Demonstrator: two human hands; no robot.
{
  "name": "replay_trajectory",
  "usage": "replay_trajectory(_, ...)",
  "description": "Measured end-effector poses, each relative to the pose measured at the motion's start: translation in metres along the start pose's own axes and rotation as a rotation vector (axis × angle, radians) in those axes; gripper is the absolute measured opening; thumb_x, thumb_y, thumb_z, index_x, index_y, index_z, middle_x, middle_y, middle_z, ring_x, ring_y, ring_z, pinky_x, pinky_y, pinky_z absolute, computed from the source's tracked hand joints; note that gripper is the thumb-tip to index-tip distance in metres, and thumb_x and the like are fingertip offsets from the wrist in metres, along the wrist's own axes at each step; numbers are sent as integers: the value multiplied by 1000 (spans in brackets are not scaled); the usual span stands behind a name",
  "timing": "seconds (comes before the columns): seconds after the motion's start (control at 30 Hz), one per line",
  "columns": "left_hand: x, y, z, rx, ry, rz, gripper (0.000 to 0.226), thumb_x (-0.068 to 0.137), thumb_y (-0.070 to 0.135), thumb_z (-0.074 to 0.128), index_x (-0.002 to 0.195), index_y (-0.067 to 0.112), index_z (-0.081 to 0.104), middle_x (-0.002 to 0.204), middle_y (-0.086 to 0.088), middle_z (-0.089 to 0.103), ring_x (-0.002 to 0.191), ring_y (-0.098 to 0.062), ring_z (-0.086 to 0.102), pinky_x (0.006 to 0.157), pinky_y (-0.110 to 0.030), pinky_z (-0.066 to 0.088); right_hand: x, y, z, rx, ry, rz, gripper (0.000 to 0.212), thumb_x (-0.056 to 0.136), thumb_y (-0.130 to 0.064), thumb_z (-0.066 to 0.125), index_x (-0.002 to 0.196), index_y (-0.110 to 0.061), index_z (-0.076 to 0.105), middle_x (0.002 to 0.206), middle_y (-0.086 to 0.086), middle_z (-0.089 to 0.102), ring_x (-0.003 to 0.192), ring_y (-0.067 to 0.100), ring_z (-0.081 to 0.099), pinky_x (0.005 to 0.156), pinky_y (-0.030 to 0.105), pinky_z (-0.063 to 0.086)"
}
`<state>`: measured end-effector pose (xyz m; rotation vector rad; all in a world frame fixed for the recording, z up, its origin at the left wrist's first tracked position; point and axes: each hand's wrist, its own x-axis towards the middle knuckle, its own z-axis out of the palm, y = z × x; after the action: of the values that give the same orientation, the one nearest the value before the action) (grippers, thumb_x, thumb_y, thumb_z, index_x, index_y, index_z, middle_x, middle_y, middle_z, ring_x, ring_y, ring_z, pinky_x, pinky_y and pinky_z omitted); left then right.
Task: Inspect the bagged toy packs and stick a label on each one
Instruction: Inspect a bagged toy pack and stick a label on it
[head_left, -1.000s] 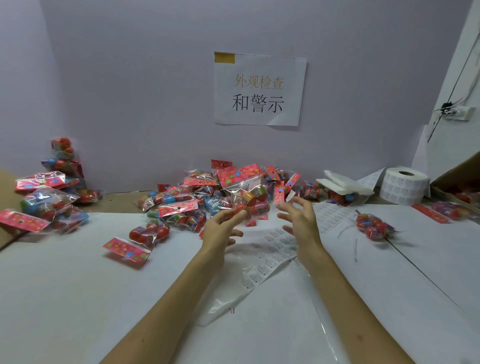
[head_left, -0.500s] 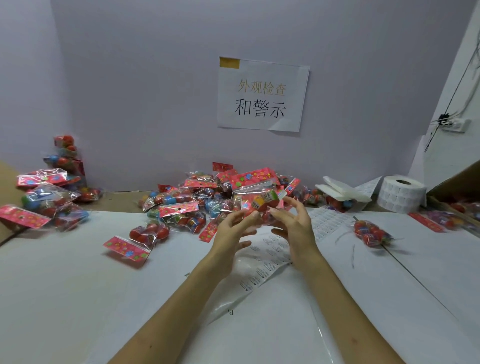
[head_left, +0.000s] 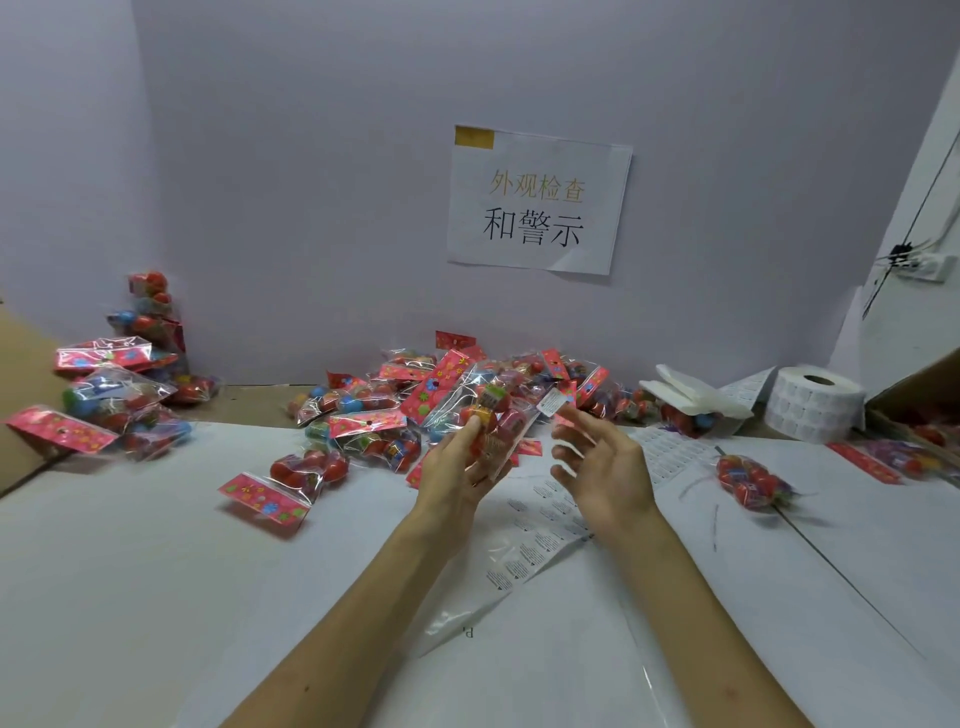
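left hand (head_left: 451, 470) grips a toy pack (head_left: 494, 411) above the label sheet (head_left: 537, 540), right hand (head_left: 609, 470) open just beside it (pile (head_left: 371, 421) close behind).

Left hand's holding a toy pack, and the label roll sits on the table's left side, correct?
Not quite. The left hand does hold a toy pack, but the head view shows the label roll on the right side of the table.

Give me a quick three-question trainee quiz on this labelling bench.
1. True or false: the left hand grips a toy pack.
2. The label roll stands: A) far left; B) far right; C) centre.
3. Fill in: the ___ hand holds no pack.
Key: 1 true; 2 B; 3 right hand.
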<state>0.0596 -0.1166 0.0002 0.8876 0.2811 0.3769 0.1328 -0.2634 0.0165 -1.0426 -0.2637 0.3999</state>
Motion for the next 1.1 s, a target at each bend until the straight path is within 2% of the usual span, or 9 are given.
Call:
replay_trajectory(0.07,0,1,1,-11,0,-1,41,100,33,61,128,4,62,114,-15,75,95,-24,76,71,-28,62,-2,-1,1,55,-77,73,23,83,-27,62,90,-14,80,76,3,61,62,14,51,61,28,41)
replay_trajectory(0.13,0,1,2,-15,1,3,40,100,33,61,128,4,62,112,-14,76,92,-23,77,70,-27,62,-3,0,3,13,-119,83,26,77,-30,63,88,-14,81,74,3,59,60,14,49,60,27,41)
replay_trajectory(0.37,0,0,2,14,-2,11,43,99,34,62,131,6,61,117,-15,74,108,-29,72,81,-31,61,-3,4,6,-74,-135,115,38,73,-31,68,104,-9,71,75,3,61,61,13,51,60,27,41)
replay_trajectory(0.53,-1,-1,2,7,-14,17,43,99,32,63,130,3,61,116,-17,74,105,-30,73,75,-29,62,-3,4,6,-77,-134,109,43,75,-32,67,111,-8,70,77,4,62,62,13,52,61,27,43)
replay_trajectory(0.73,-1,-1,2,-4,-14,16,43,98,31,64,131,3,60,116,-18,74,102,-30,74,72,-28,62,-2,4,6,-105,-120,110,28,97,-26,56,113,-10,72,78,2,63,62,11,53,62,26,45)
replay_trajectory(0.83,0,-1,1,9,-8,14,45,98,33,64,132,4,59,117,-17,73,103,-29,74,77,-30,63,-3,4,7,-118,-126,106,28,99,-26,54,114,-10,71,77,1,63,62,11,53,61,25,45)
replay_trajectory(1.1,0,-1,0,-17,14,17,44,97,31,66,130,1,61,115,-19,73,95,-28,76,70,-28,61,0,9,7,-294,-89,-21,22,100,-18,53,107,-15,74,78,4,66,62,14,53,64,29,43)
